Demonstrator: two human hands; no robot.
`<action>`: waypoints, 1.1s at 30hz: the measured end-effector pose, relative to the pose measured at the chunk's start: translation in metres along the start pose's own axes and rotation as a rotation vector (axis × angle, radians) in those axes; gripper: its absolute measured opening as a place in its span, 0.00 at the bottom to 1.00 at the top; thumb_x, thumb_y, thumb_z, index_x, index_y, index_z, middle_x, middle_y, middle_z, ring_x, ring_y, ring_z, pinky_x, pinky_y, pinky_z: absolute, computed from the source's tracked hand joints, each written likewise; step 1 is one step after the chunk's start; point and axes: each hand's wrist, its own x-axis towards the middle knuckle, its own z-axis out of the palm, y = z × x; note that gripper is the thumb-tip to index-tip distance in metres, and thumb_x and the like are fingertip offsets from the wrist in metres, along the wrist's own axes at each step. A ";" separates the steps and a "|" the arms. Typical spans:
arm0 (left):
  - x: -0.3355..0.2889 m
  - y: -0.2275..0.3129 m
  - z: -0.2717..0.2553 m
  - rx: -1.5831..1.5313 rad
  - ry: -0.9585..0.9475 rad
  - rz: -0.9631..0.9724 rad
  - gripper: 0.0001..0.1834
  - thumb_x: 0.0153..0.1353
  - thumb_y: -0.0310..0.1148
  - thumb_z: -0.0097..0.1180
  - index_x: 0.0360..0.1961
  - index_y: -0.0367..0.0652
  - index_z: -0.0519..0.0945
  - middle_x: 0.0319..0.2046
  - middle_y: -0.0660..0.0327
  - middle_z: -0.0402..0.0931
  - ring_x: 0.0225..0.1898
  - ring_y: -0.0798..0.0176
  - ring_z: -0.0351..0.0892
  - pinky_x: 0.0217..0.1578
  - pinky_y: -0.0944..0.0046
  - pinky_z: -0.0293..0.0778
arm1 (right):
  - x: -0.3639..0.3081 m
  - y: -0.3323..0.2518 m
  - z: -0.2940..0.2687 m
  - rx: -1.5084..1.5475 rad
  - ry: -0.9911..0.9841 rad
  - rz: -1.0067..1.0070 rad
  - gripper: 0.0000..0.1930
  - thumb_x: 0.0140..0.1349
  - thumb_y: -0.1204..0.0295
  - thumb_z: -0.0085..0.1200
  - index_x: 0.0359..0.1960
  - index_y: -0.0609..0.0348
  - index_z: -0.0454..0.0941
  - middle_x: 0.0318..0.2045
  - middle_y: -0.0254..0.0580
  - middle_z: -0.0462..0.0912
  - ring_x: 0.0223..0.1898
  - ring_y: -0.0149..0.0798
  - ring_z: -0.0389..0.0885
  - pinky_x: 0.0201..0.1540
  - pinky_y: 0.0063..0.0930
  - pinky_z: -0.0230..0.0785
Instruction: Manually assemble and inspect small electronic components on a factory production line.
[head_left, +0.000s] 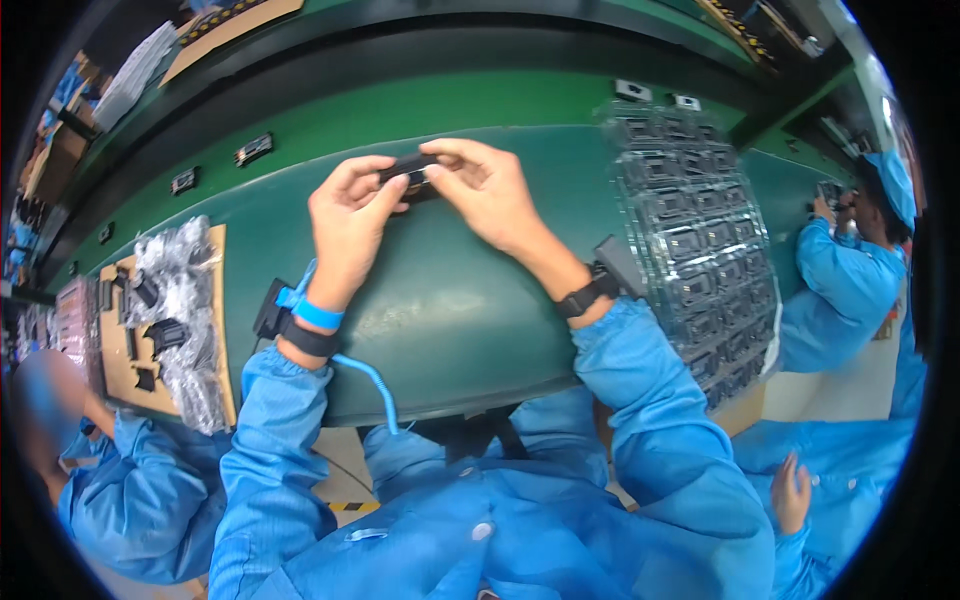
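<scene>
A small black part (408, 163) is pinched between the fingertips of the left hand (350, 205) and right hand (487, 197), above the green bench (450, 320). Its handling is judged to be unfinished, since it is not yet set down; whether its pieces are joined cannot be told. Right of the fingers, dark parts (687, 243) are held in clear trays (647, 238); to their left, loose black pieces (167, 336) are seen on cardboard (221, 310).

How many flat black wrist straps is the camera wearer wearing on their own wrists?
2: one flat black strap on the left wrist, elbow-side of a bright blue band; a second black strap on the right wrist. The blue sleeves could hide more.
</scene>
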 end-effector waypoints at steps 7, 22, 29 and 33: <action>-0.001 0.003 0.002 -0.030 -0.028 -0.027 0.14 0.67 0.22 0.65 0.52 0.34 0.79 0.43 0.55 0.87 0.44 0.67 0.87 0.41 0.68 0.85 | -0.002 -0.005 0.004 -0.153 0.031 -0.046 0.12 0.68 0.77 0.62 0.51 0.68 0.82 0.34 0.33 0.81 0.30 0.22 0.77 0.33 0.21 0.71; 0.002 -0.002 -0.008 0.031 -0.057 -0.057 0.18 0.65 0.22 0.67 0.55 0.36 0.79 0.42 0.57 0.87 0.40 0.66 0.88 0.37 0.69 0.81 | -0.020 -0.112 -0.060 -0.998 0.408 -0.325 0.08 0.65 0.78 0.58 0.43 0.62 0.87 0.42 0.53 0.88 0.45 0.53 0.87 0.51 0.41 0.78; 0.009 -0.007 0.000 0.037 -0.085 -0.039 0.16 0.64 0.22 0.66 0.53 0.33 0.79 0.39 0.56 0.86 0.36 0.68 0.87 0.34 0.70 0.80 | -0.003 -0.098 -0.194 -1.660 0.422 0.307 0.18 0.61 0.80 0.55 0.52 0.54 0.86 0.56 0.57 0.80 0.58 0.67 0.78 0.60 0.53 0.75; 0.007 -0.009 -0.007 -0.008 -0.052 -0.039 0.16 0.65 0.22 0.65 0.53 0.33 0.79 0.39 0.55 0.86 0.36 0.67 0.88 0.33 0.70 0.81 | -0.009 -0.089 -0.194 -1.709 0.347 0.279 0.18 0.60 0.80 0.57 0.50 0.49 0.87 0.56 0.54 0.80 0.57 0.65 0.78 0.59 0.52 0.76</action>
